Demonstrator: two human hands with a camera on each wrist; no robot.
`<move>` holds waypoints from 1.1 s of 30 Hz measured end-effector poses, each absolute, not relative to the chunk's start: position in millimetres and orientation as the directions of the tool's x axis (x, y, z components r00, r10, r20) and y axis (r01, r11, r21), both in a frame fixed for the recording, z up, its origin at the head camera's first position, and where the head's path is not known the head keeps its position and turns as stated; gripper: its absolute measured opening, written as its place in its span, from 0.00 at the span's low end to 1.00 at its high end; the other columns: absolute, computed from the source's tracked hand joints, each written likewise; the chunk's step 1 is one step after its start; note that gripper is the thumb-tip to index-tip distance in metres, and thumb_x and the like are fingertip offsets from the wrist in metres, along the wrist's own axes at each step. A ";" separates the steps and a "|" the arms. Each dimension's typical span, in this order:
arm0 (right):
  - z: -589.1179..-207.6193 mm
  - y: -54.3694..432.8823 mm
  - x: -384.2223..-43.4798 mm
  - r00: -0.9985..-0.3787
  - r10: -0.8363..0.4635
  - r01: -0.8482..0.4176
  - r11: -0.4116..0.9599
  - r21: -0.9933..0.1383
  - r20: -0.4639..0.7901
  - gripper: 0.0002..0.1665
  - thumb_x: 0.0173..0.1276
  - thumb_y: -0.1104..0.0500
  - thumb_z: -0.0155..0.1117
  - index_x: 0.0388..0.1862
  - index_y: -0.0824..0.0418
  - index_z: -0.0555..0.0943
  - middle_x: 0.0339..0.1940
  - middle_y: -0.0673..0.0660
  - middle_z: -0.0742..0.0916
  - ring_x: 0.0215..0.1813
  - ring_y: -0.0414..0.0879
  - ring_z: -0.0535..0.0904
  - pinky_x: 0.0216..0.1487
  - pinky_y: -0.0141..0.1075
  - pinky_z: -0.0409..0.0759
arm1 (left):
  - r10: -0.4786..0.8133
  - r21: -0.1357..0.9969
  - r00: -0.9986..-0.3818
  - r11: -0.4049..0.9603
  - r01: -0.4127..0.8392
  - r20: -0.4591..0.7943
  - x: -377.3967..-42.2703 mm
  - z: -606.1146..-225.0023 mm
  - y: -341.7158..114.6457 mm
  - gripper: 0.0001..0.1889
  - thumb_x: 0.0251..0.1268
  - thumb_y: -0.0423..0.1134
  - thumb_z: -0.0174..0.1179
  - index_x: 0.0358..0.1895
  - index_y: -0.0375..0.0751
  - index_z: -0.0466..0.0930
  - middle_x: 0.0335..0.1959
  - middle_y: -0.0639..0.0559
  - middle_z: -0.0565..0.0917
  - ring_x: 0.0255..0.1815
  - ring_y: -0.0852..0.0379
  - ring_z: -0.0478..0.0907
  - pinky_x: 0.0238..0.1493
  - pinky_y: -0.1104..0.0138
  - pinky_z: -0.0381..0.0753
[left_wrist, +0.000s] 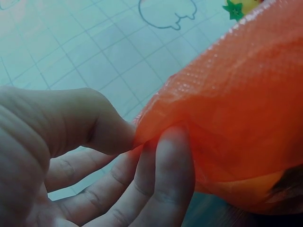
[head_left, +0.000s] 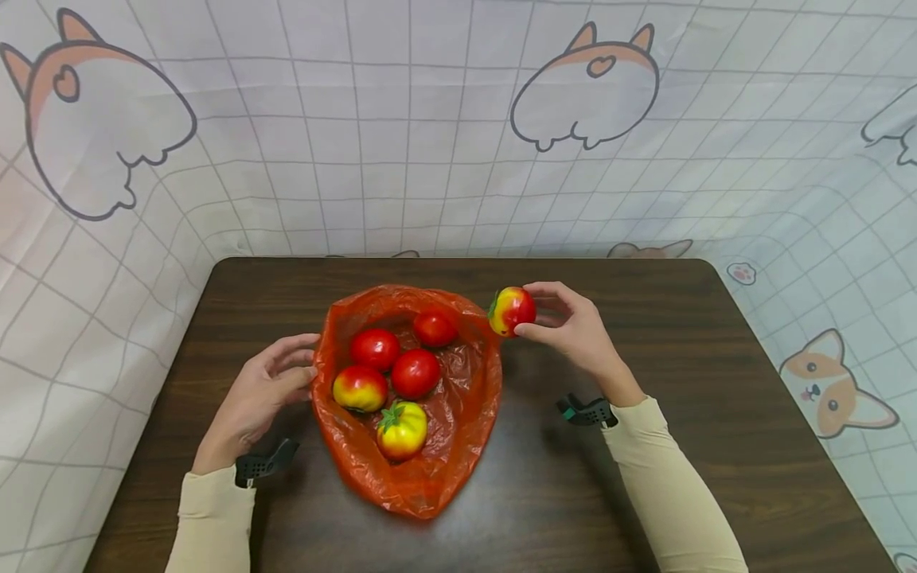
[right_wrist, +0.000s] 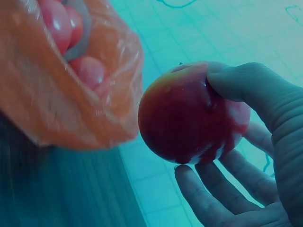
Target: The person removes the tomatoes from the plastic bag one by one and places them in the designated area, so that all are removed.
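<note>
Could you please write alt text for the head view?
A person's right hand holds a red-and-yellow tomato beside an open red plastic bag, while the left hand grips the bag's left edge. Five more tomatoes lie inside the bag, which sits on a dark table.

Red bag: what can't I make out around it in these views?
Head: the base of the bag, partly covered by tomatoes.
Left wrist: the leafy tomato, cut off by the top edge and partly covered by the bag's rim.
Right wrist: bagged tomatoes, partly behind the bag's wall.
</note>
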State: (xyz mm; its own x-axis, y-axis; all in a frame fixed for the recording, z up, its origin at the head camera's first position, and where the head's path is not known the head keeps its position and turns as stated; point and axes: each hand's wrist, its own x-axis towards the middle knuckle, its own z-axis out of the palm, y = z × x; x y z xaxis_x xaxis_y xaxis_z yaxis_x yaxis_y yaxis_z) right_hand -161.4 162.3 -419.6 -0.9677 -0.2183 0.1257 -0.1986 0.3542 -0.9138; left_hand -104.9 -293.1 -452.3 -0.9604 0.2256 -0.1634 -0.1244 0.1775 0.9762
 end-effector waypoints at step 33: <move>-467.3 222.0 -167.1 -0.992 -0.126 -0.103 0.638 -0.763 0.028 0.34 0.62 0.52 0.80 0.66 0.57 0.78 0.64 0.61 0.83 0.63 0.58 0.83 0.63 0.53 0.85 | 0.221 0.973 -0.962 0.199 -0.115 -0.159 -103.6 -451.5 -295.9 0.29 0.77 0.41 0.60 0.77 0.42 0.64 0.56 0.57 0.81 0.50 0.64 0.87 0.49 0.66 0.90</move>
State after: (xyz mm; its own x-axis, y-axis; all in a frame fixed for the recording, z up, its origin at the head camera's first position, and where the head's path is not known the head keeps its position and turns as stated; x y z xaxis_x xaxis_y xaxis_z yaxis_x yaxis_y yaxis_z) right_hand -167.1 222.0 -467.3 -0.9917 -0.1256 0.0285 -0.1028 0.6385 -0.7627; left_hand -103.6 -295.9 -451.5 -0.9622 0.2213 -0.1588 -0.1148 0.1991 0.9732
